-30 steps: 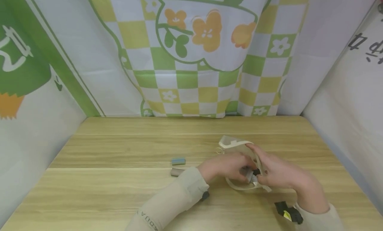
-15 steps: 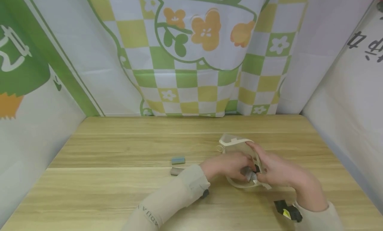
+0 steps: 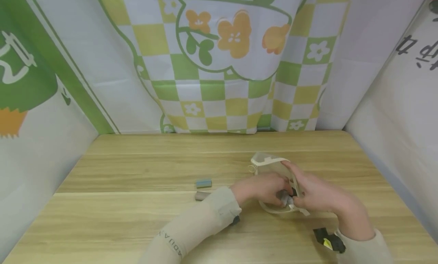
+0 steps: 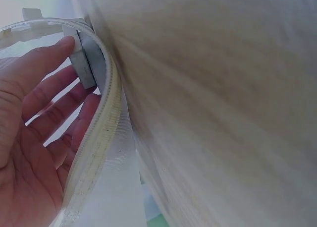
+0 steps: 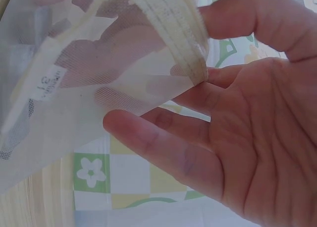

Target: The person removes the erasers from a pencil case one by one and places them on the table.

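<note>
A translucent mesh zipper pouch [image 3: 273,168] with cream edging lies on the table, its mouth held apart. My left hand [image 3: 268,188] reaches into that mouth. In the left wrist view, its thumb and fingers pinch a small grey rectangular block [image 4: 81,63] just behind the zipper edge; what kind of block it is, I cannot tell. My right hand [image 3: 319,193] grips the pouch's right rim, and the right wrist view has the zipper band [image 5: 173,33] between its thumb and fingers. Other grey and black pieces show dimly inside, partly hidden by the hands.
Left of the pouch, a small blue-grey block [image 3: 203,184] lies on the wooden table [image 3: 119,218]. Nearer, a grey-brown piece [image 3: 202,196] is partly covered by the left sleeve [image 3: 205,222]. A checkered curtain [image 3: 219,93] hangs at the back edge.
The left hand and forearm have shifted slightly right, further into the pouch's mouth. The right hand keeps its hold on the rim, and the pieces on the table have not moved.
</note>
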Motion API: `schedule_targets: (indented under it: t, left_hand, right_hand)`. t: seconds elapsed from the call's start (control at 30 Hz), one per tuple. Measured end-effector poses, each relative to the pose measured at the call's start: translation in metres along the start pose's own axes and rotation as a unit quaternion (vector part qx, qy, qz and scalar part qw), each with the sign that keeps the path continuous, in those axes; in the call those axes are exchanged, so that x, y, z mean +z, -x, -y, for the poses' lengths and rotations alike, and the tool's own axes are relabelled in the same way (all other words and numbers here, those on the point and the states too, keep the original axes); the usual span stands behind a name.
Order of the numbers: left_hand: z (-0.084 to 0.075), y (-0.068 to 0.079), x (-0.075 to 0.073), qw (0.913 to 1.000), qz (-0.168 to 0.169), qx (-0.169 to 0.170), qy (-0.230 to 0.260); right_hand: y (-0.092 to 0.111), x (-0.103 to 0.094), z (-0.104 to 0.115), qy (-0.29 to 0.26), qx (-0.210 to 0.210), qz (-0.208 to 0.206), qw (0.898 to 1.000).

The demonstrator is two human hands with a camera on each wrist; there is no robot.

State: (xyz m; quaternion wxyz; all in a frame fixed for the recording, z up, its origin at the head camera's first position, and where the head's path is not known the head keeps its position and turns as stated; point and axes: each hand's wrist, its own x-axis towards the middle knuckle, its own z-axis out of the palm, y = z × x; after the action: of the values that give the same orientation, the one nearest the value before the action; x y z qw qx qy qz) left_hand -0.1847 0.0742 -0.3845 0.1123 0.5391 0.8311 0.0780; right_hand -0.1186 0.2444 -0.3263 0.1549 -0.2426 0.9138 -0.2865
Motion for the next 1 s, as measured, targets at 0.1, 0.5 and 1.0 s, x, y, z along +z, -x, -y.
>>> schedule_targets:
  t: [0.1, 0.5, 1.0]
  left_hand:
    - [-0.0002, 0.0002, 0.0, 1.0, 0.0, 0.003, -0.004]
    - [-0.0007, 0.0034, 0.0003, 1.0, -0.003, 0.003, -0.009]
    - [0.0002, 0.0079, -0.0025, 0.9992, -0.02, 0.034, -0.003]
  right_hand:
    - [0.0004, 0.0002, 0.0008, -0.004, 0.004, 0.002, 1.0]
    - [-0.0003, 0.0016, 0.0015, -0.013, 0.008, 0.007, 1.0]
    - [-0.0007, 0.0012, 0.0008, -0.007, 0.017, 0.004, 1.0]
